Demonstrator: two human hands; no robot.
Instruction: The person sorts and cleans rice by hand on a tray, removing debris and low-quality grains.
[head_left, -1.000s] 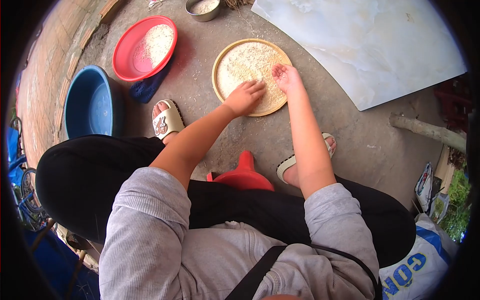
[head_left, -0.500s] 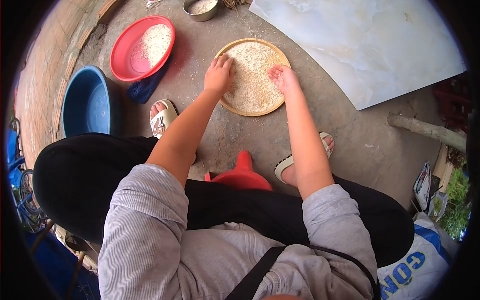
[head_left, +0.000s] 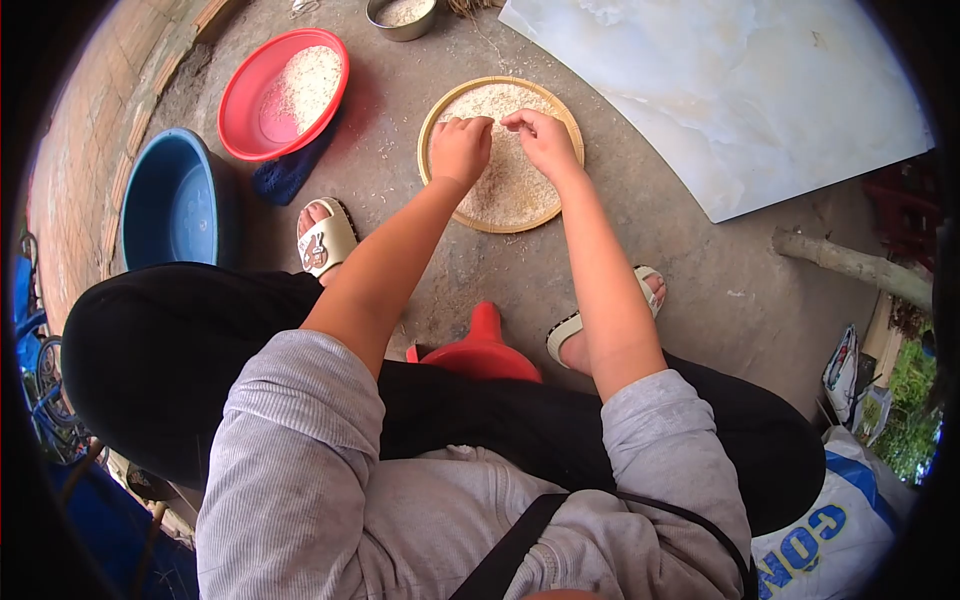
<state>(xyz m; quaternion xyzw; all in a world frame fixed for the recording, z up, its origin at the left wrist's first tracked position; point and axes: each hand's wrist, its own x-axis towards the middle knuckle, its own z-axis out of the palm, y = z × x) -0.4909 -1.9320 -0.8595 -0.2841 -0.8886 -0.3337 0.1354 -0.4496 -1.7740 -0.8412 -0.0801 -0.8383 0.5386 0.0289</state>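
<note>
A round woven tray (head_left: 574, 150) lies on the concrete floor, spread with pale grains (head_left: 510, 195). Over the left part of the tray is my left hand (head_left: 461, 150), back up, with its fingers bent together toward the middle. My right hand (head_left: 544, 142) is over the right part, fingers curled inward and close to the left hand's fingertips. A small gap shows between the hands. What either hand holds, if anything, is too small to make out.
A red basin (head_left: 268, 105) with pale grains stands at upper left, beside a blue tub (head_left: 180, 205). A metal bowl (head_left: 402, 22) is at the top. A marbled sheet (head_left: 730, 90) covers the upper right, above a wooden log (head_left: 850, 262). A red stool (head_left: 484, 350) shows below.
Both hands have moved toward each other above the tray. The right hand has turned from palm up to curled inward, and the left fingers have bent. The tray's left rim sits slightly farther left.
</note>
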